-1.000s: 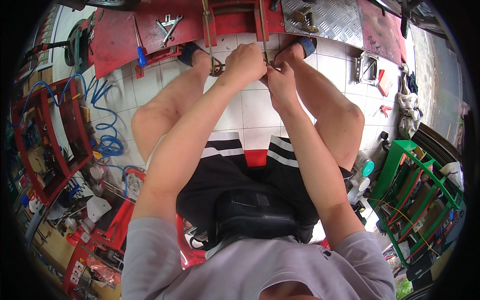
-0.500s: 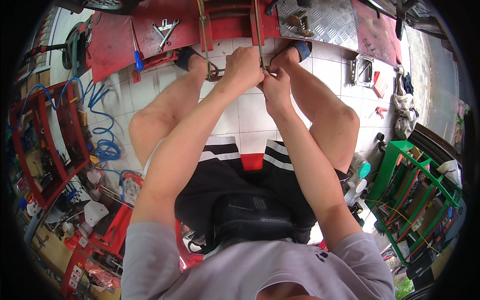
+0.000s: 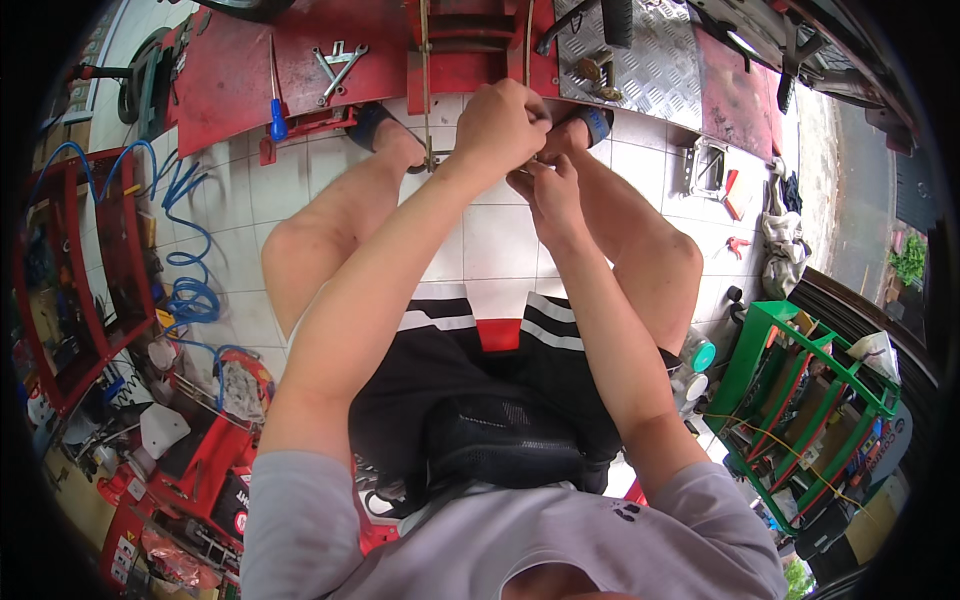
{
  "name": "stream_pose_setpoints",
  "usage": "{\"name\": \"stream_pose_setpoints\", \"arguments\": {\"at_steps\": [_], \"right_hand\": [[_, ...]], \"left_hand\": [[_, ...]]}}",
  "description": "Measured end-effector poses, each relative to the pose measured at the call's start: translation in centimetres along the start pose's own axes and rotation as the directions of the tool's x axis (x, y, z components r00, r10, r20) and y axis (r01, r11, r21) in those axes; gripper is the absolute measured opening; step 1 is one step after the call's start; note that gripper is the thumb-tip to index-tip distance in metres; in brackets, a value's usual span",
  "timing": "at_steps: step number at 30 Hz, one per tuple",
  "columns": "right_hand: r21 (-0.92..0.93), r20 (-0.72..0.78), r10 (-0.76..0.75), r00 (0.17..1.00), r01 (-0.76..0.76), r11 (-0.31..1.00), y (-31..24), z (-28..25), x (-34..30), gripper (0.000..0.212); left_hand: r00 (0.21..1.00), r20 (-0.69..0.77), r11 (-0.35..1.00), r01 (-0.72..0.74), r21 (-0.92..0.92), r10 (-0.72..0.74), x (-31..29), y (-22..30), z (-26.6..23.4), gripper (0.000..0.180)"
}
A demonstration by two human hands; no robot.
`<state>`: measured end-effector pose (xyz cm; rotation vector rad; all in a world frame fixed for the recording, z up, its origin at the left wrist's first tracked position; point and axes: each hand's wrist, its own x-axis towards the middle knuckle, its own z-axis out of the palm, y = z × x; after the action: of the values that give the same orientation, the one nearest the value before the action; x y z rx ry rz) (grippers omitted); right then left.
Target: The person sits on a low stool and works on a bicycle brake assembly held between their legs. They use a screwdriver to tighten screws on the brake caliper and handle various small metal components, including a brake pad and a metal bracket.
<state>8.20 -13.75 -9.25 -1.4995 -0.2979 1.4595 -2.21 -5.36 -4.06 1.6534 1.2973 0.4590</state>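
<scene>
My left hand (image 3: 503,125) is closed at the near end of a thin metal rod (image 3: 528,40), its fingers curled toward the right; whatever it grips is hidden. Just below and to the right, my right hand (image 3: 552,195) pinches at a small piece by the same rod end, too small to make out. Both hands are close together between my knees. A second, matching rod (image 3: 425,90) hangs to the left, with a small metal fitting (image 3: 431,160) at its near end. Both rods run along the red metal stand (image 3: 470,70) at the far edge.
On the red platform (image 3: 225,85) lie a blue-handled screwdriver (image 3: 277,120) and wrenches (image 3: 342,75). A metal bracket (image 3: 705,165) and a red clamp-like tool (image 3: 737,246) rest on the tiles at right. A coiled blue hose (image 3: 195,300), a red rack (image 3: 130,260) and a green rack (image 3: 760,350) flank me.
My left hand has turned and lifted a little away from my right hand, which has moved slightly down and right. The whole view has shifted a little.
</scene>
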Motion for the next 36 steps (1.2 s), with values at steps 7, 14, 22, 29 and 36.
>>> {"name": "stream_pose_setpoints", "arguments": {"at_steps": [7, 14, 22, 29, 36], "right_hand": [[0.014, 0.043, 0.045, 0.998, -0.046, 0.999, -0.1, 0.2, -0.4, 0.036], [-0.012, 0.052, 0.066, 0.996, -0.065, 0.998, -0.5, 0.4, -0.8, 0.039], [-0.045, 0.047, 0.088, 0.995, -0.086, 0.995, -1.0, 0.6, -1.1, 0.038], [-0.028, 0.023, 0.087, 0.996, -0.086, 0.996, -0.6, 0.9, -1.2, 0.043], [-0.125, 0.072, 0.087, 0.994, -0.077, 0.989, -0.1, 0.6, -1.0, 0.054]], "left_hand": [[0.940, 0.335, 0.622, 0.299, -0.724, -0.061, 1.0, 1.7, -2.1, 0.026], [0.934, 0.350, 0.566, 0.327, -0.757, -0.072, 1.2, 0.8, -2.1, 0.024], [0.920, 0.387, 0.542, 0.359, -0.760, -0.068, 1.0, 1.1, -2.4, 0.022], [0.916, 0.391, 0.544, 0.375, -0.750, -0.092, 0.8, 1.3, -2.3, 0.022], [0.942, 0.266, 0.455, 0.331, -0.826, -0.203, 0.7, 1.9, -2.8, 0.018]]}}
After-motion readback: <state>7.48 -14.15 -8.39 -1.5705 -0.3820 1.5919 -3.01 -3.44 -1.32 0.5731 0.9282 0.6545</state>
